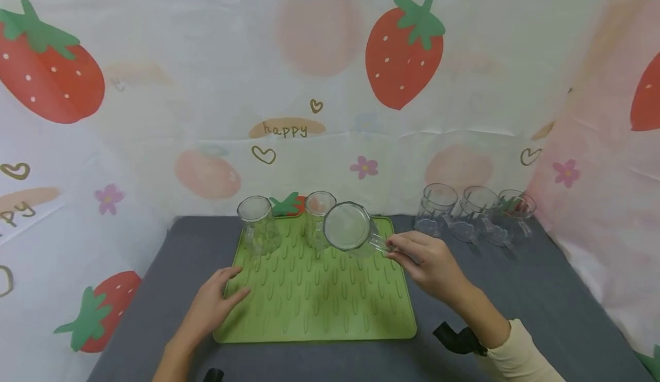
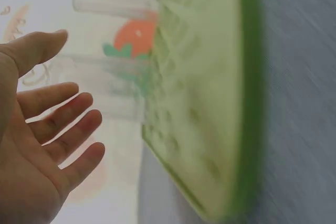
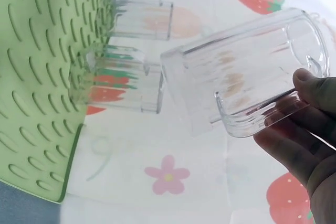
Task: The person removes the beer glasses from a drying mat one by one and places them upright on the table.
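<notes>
My right hand [image 1: 430, 262] pinches the handle of a clear glass mug [image 1: 346, 226] between thumb and fingers. That mug is raised above the green ridged mat [image 1: 319, 319] and tilted, one round end facing the head camera. In the right wrist view the mug [image 3: 236, 72] lies sideways, fingers wrapped at its handle. Two more clear mugs stand toward the mat's back, one mug [image 1: 262, 227] at the left and another mug [image 1: 314, 221] partly behind the held one. My left hand [image 1: 208, 302], fingers spread and holding nothing, hovers by the mat's left edge.
Three clear mugs stand in a row at the back right of the dark grey table [image 1: 515, 290], the nearest one to the mat being a mug [image 1: 435, 210]. A strawberry-printed cloth [image 1: 309, 95] hangs behind the table and along both sides.
</notes>
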`<state>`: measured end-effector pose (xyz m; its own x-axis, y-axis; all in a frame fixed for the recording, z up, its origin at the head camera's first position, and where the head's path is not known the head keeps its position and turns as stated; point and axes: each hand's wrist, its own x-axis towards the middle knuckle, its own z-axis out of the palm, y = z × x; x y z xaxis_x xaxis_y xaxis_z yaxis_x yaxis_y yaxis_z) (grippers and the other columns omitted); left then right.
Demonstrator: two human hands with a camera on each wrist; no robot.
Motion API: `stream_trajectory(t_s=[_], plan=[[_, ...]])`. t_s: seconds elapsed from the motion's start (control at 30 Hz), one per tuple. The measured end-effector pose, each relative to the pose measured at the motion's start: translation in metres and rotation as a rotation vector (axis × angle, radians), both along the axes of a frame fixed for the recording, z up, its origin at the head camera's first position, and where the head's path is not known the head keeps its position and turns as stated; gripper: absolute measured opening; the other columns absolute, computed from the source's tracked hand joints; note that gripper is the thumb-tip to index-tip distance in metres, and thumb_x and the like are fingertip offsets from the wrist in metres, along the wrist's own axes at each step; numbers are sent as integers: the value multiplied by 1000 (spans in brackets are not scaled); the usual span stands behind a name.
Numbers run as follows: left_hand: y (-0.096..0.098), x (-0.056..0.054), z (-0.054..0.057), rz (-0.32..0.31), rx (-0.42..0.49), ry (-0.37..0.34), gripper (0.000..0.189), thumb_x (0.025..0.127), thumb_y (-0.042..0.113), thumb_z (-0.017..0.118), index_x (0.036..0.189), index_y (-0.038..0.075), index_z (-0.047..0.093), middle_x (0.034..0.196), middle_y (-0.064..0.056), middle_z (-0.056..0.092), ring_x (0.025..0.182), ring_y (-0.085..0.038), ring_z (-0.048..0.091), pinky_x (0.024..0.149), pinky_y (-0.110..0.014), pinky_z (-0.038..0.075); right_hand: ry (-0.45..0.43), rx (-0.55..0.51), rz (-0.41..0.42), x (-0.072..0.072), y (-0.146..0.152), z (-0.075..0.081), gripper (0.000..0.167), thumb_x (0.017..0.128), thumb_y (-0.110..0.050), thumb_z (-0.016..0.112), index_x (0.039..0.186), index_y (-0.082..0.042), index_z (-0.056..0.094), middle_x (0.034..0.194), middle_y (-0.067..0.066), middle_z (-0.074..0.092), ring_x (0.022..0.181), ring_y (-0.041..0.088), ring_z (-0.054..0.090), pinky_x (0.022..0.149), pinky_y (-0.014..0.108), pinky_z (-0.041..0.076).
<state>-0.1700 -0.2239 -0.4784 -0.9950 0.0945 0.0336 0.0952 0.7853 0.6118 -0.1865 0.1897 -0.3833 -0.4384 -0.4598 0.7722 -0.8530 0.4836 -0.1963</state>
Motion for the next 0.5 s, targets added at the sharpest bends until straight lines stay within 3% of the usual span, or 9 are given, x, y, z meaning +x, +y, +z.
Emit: stream_trajectory(t_s=[0.13,0.27,0.37,0.5], plan=[[16,-7,6,-10,98,65,54,95,33,63,139,3,52,135,-18,56,125,-38,53,101,-58,44,44,20,29,1,-1,2,31,68,6,80,99,1,73,89,9,71,72,15,68,62,16,53],[38,-13,13,-38,208,44,51,96,31,62,139,4,52,136,-16,56,126,-35,53,106,-54,42,92,21,40,2,-1,4,17,88,-11,70,99,2,73,89,9,71,74,17,68,63,18,53],[54,-16,19,-54,285,13,51,97,33,60,139,4,52,137,-15,57,126,-33,53,108,-52,42,126,27,37,3,-2,5,30,98,-23,57,98,2,73,89,9,71,75,17,67,63,19,54],[70,-18,27,-61,402,-15,48,99,33,58,137,4,53,134,-16,59,124,-31,56,107,-49,44,143,40,39,4,-5,6,37,101,-27,51,97,2,73,89,8,70,76,17,67,63,20,54]])
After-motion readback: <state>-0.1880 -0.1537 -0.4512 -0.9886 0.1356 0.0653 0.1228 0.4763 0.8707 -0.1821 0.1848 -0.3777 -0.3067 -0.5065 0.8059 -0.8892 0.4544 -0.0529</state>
